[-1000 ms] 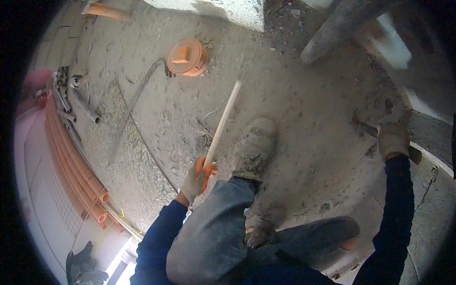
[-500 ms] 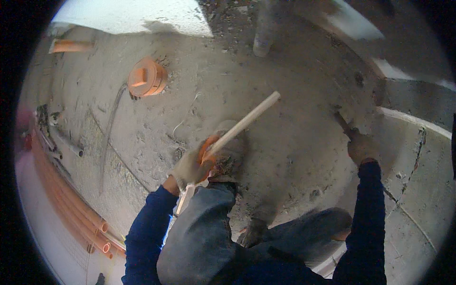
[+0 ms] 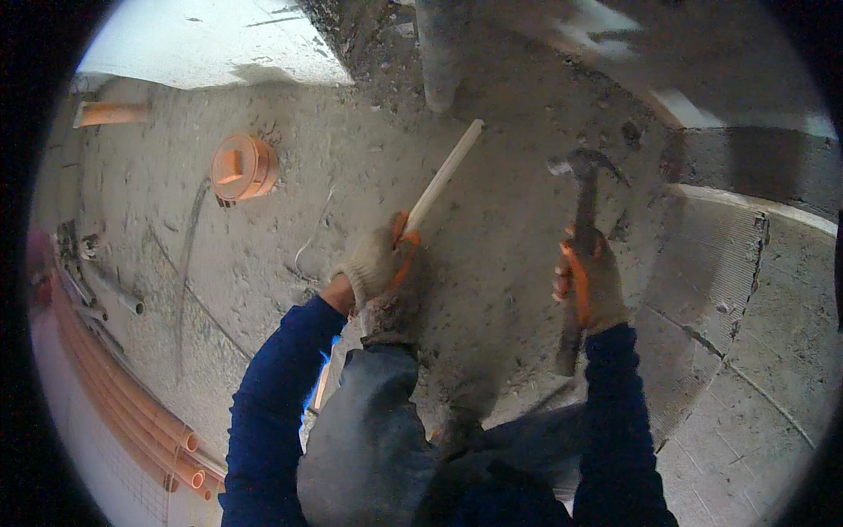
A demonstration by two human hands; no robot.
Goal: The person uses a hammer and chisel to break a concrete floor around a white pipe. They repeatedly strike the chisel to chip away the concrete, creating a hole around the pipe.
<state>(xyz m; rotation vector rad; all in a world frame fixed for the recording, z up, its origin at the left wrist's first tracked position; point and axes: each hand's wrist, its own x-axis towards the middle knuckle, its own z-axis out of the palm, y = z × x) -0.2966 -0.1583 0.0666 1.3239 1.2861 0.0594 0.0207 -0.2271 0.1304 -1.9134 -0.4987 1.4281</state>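
Observation:
Gloved in white and orange, my left hand (image 3: 382, 257) is closed round a pale wooden stick (image 3: 446, 174). The stick slants up to the right, its far end raised away from me. On the right, my right hand (image 3: 590, 279) grips the handle of a claw hammer (image 3: 585, 198). The hammer's dark head points away from me, with its claw toward the right. A gap separates hammer and stick. The lower end of the stick is hidden by my left hand and leg.
A round orange pipe cap (image 3: 243, 167) stands in the rough grey floor, beside a dark hose (image 3: 188, 272). Orange pipes (image 3: 132, 378) lie along the left. A grey upright pipe (image 3: 436, 57) is at the far side; ribbed concrete blocks (image 3: 702, 263) form the right edge.
My right hand has brought the hammer leftward, nearer to the stick, and its head now shows upright. The stick has shifted left and tilted steeper.

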